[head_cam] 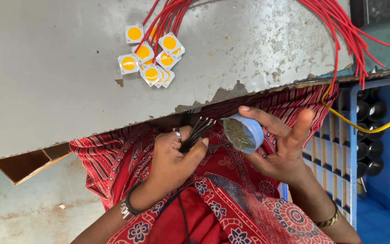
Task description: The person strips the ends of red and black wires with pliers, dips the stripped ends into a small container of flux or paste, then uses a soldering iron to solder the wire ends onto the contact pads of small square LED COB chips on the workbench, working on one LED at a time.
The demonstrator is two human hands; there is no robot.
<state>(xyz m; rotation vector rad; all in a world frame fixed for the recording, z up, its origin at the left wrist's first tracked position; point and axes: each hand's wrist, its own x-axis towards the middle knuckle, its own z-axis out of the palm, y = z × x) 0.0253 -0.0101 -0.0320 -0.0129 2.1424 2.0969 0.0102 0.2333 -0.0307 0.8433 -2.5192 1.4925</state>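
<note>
In the head view, the left hand point(174, 158) is clenched around a bundle of thin black wires point(198, 133), thumb pressed over the stems; the bare metal tips fan out from the fist toward the right. A ring sits on 1 finger and a metal watch band point(126, 208) wraps the left wrist.

The right hand point(281, 147) grasps a small round blue tub point(243, 133), pinched between the thumb above and the fingers behind, tilted so its open mouth faces the wire tips. The tub is filled with a dull greenish-brown paste. The wire tips lie just beside the tub's rim, 1 or 2 seeming to touch it, though I cannot tell for certain. A thin bangle point(327, 221) circles the right wrist.

Both hands are held over the person's lap, which is covered by a red patterned cloth point(213, 212), just beyond the near edge of the desk.

The desk is a worn grey board point(55, 81) with a chipped near edge. Toward its far edge, a little left of centre, lies a cluster of about 8 small white square chips with round yellow centres point(149, 56), overlapping one another. Red wires point(168, 13) run from them off the far edge. A second sheaf of red wires point(346, 34) hangs over the desk's right corner.

To the right of the lap stands a blue divided crate point(335, 149) holding dark round parts point(369, 135), and a yellow cable point(362, 126) crosses it.
</note>
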